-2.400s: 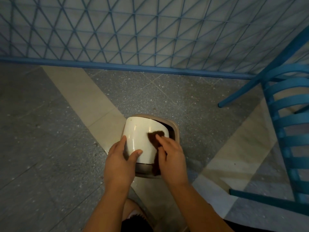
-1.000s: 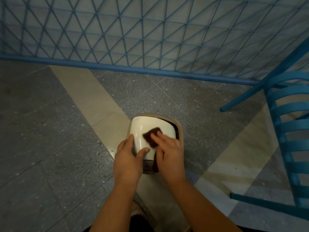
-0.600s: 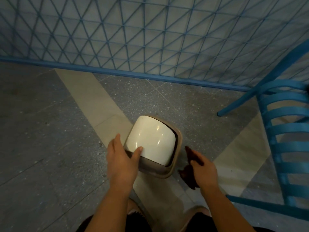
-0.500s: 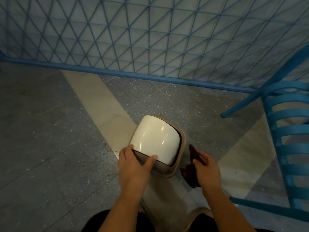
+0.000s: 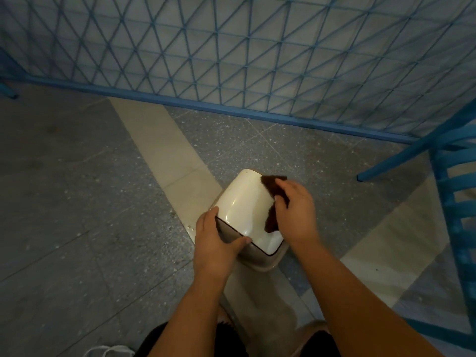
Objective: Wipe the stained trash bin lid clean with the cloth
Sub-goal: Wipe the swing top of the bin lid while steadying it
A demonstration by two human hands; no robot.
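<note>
Lid [image 5: 243, 210] of the bin [image 5: 260, 258] sits mid-frame on the floor [image 5: 77, 202], cream and shiny. Right hand [image 5: 296, 212] has its fingers clamped on a dark brown cloth [image 5: 270, 199], pressed against the lid's right side. Left hand [image 5: 213, 240] grips the bin's near left edge, thumb curled over the rim. Blue chair [image 5: 453, 191] at the right, blue mesh fence [image 5: 231, 60] across the top.

The bin [image 5: 260, 256] stood on the floor [image 5: 77, 202], its lid [image 5: 244, 210] on top. The left hand [image 5: 216, 243] lay at the lid's near-left edge; the right hand [image 5: 296, 212] held the cloth [image 5: 273, 199] on its right side. A fence [image 5: 231, 60] ran behind, a chair [image 5: 453, 202] right.
</note>
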